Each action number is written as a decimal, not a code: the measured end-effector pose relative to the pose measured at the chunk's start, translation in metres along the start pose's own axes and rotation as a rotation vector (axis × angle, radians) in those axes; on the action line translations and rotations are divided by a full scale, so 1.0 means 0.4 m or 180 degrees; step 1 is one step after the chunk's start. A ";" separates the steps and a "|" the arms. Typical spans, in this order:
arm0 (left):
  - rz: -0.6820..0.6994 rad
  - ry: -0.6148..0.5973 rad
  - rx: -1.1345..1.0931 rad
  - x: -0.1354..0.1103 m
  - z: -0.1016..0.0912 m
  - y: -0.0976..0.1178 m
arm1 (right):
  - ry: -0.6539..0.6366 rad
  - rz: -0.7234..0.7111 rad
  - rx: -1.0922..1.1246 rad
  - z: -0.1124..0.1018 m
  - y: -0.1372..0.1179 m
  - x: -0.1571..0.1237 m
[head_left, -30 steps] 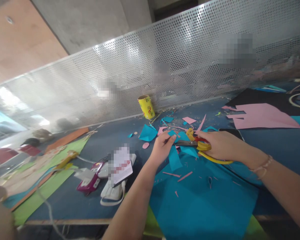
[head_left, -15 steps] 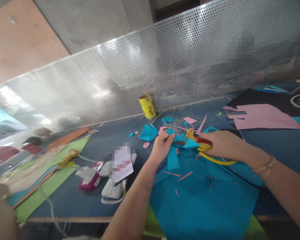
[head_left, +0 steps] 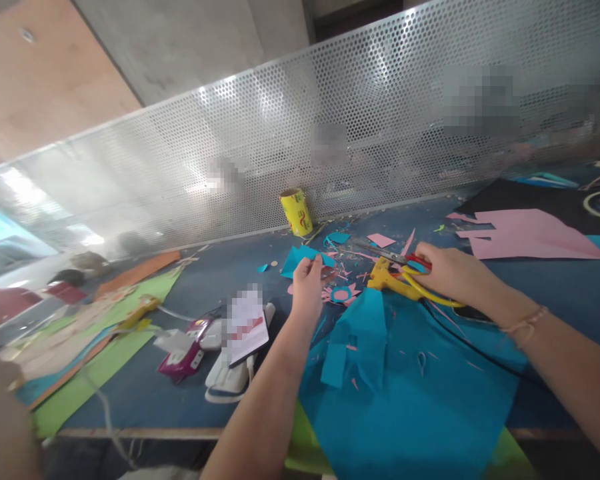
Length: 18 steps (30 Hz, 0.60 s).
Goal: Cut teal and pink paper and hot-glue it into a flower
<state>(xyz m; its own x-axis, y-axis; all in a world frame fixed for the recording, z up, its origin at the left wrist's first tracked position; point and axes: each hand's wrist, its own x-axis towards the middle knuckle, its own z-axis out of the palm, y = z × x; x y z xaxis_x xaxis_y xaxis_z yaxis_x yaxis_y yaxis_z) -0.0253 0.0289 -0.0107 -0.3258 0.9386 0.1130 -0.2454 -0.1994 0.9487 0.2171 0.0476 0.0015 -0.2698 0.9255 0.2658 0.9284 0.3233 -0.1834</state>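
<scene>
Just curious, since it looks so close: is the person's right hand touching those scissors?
Touching. The head view shows the right hand closed around the red handles of the scissors.

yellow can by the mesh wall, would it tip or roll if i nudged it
The yellow can stands upright but leaning, taller than wide, so a nudge would probably tip it. Being round, it would likely roll until the mesh wall or paper scraps stopped it.

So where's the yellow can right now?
In the head view the yellow can stands upright at the back of the table, against the perforated metal screen, beyond the left hand.
</scene>
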 end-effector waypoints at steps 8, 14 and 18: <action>-0.0077 -0.0086 -0.0016 -0.006 0.001 0.000 | -0.0407 -0.0028 0.1756 0.003 -0.091 -0.033; -0.0158 -0.0098 0.0057 -0.007 0.005 -0.005 | -0.0455 -0.0189 0.1606 0.070 -0.153 -0.069; -0.0123 0.0031 0.0193 -0.003 0.003 -0.006 | -0.0384 -0.0250 0.1857 0.066 -0.155 -0.054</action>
<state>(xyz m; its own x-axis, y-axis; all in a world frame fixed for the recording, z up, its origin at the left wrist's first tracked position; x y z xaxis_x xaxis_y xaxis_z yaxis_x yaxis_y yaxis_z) -0.0232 0.0286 -0.0129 -0.3262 0.9425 0.0734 -0.2024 -0.1455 0.9684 0.1587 0.0127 -0.0180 -0.3908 0.8992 0.1965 0.6201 0.4150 -0.6658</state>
